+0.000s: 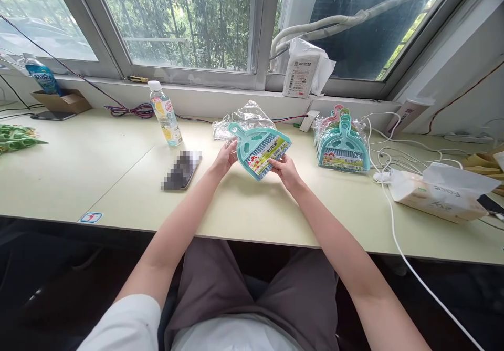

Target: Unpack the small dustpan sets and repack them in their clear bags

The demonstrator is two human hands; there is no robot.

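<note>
A teal mini dustpan and brush set [258,148] with a printed label is held tilted above the table, its handle pointing up and left. My left hand [227,157] is closed on its left side near the handle, the fingers partly behind it. With thumb in front, my right hand [287,172] grips the lower right edge by the bristles. Just behind lies a crumpled clear plastic bag [249,114]. To the right, several wrapped dustpan sets [342,143] in teal and pink are stacked together.
On the left stand a drink bottle [166,114] and a phone [183,171] lying flat. At the right are a tissue pack [437,193] and tangled white cables [394,151]. A tissue packet [302,72] sits on the window ledge. The table's front edge [252,240] runs before my lap.
</note>
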